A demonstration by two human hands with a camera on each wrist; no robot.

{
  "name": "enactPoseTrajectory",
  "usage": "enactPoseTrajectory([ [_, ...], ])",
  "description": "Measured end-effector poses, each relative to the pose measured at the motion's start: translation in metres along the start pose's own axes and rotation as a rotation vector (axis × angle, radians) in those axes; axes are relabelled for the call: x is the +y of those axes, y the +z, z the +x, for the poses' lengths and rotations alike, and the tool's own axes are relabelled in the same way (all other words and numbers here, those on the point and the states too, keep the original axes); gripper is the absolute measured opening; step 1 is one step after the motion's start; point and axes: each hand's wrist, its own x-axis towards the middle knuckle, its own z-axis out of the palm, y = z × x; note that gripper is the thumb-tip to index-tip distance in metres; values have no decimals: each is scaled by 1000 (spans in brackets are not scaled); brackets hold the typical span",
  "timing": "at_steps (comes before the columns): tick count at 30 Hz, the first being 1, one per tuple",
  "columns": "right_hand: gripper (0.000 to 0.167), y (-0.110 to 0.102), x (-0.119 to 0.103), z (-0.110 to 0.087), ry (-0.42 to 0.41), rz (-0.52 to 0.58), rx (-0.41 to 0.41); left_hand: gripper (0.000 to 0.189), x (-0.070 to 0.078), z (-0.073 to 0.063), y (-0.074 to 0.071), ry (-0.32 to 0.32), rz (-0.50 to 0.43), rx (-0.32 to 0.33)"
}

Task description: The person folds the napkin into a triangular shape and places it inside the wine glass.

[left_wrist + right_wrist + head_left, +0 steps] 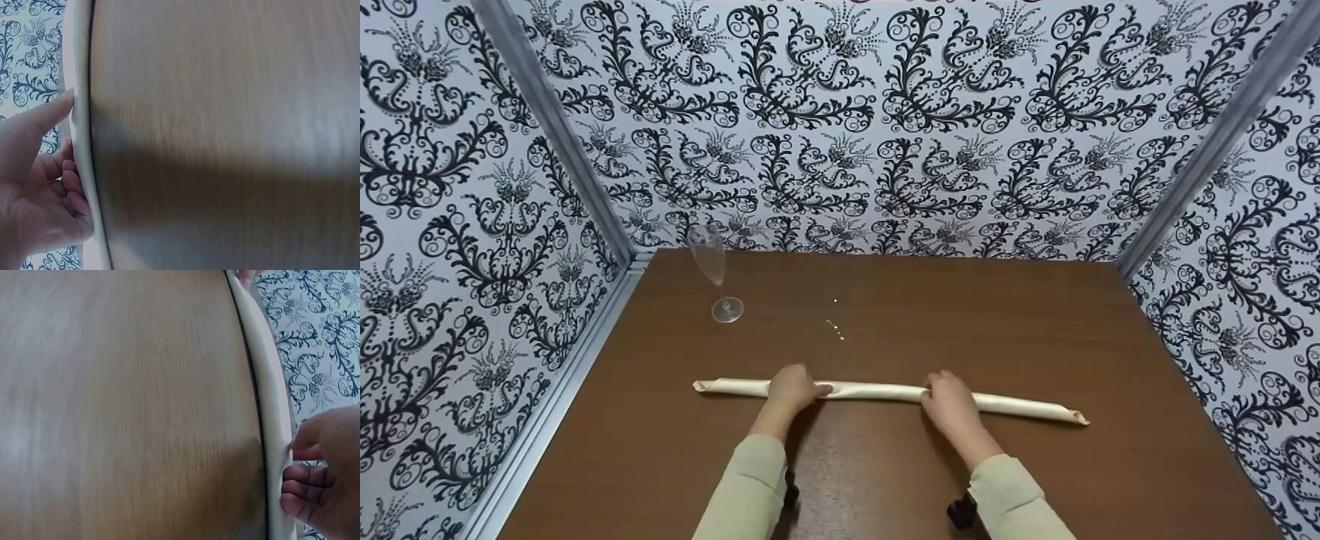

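Observation:
A long roll of cream cloth (877, 391) lies crosswise on the table, its two ends showing open folds. My left hand (793, 388) grips the roll left of its middle. In the left wrist view the thumb (59, 107) reaches along the roll and the other fingers curl against it. Farther right, my right hand (949, 403) holds the same roll from above. Curled fingertips (292, 489) press its side in the right wrist view. Between the hands the roll runs nearly straight.
A clear champagne flute (711, 262) stands at the back left of the brown wooden table (997, 315). Several small pale specks (840, 332) show beyond the roll. Patterned walls (840, 135) enclose the back and both sides, with grey metal posts (551, 112) at the corners.

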Motion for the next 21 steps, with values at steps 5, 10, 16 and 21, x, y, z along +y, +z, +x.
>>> enactPoseTrajectory([
  [5,20,5,-14,5,-6,3,-16,42,1,0,0,3,35,9],
  [10,22,8,-25,10,-15,-8,-30,45,1,0,1,20,40,21],
  [16,15,9,-37,19,-35,66,-75,46,0,0,3,31,36,33],
  [21,5,8,-40,25,-26,144,-122,45,-1,1,5,39,42,45],
])
